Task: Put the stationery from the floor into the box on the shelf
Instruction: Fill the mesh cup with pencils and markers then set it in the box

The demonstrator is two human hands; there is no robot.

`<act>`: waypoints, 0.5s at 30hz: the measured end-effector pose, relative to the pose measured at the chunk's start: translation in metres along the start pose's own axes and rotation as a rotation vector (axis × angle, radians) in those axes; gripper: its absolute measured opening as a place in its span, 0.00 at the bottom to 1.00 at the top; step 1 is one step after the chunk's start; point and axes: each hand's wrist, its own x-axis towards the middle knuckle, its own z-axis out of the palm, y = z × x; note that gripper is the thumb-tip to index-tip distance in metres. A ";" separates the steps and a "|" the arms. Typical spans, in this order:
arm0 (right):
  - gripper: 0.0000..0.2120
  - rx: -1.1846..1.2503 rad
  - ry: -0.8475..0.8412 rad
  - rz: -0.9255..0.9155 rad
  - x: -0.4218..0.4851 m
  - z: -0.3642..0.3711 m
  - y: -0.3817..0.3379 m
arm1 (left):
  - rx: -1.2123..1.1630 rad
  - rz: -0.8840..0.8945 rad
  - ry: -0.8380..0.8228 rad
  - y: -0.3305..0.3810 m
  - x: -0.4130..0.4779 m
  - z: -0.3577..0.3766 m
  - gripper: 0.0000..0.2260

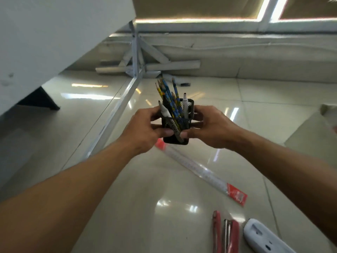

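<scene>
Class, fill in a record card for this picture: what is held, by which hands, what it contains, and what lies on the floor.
held: black mesh cup, lifted above the floor
grip: left hand and right hand, fingers curled round its sides
contents: pencils, markers
on floor: ruler in a red-ended sleeve, red-handled items, white object
box: not in view

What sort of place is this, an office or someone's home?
Probably an office or study room: glossy tiled floor, a white metal table frame, and stationery, namely a mesh pen cup gripped by left hand and right hand, plus a ruler lying on the tiles.
</scene>
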 end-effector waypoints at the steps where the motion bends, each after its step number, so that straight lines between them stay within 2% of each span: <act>1: 0.22 0.011 0.010 0.015 -0.002 -0.018 0.001 | -0.011 0.028 -0.031 0.011 0.011 0.008 0.21; 6: 0.23 0.002 0.066 0.096 -0.029 -0.114 0.002 | -0.059 0.173 -0.183 0.074 0.065 0.057 0.24; 11: 0.20 -0.038 0.199 0.191 -0.078 -0.196 0.005 | -0.156 0.229 -0.348 0.141 0.098 0.118 0.26; 15: 0.16 -0.120 0.304 0.240 -0.126 -0.241 0.005 | -0.216 0.304 -0.420 0.187 0.105 0.161 0.20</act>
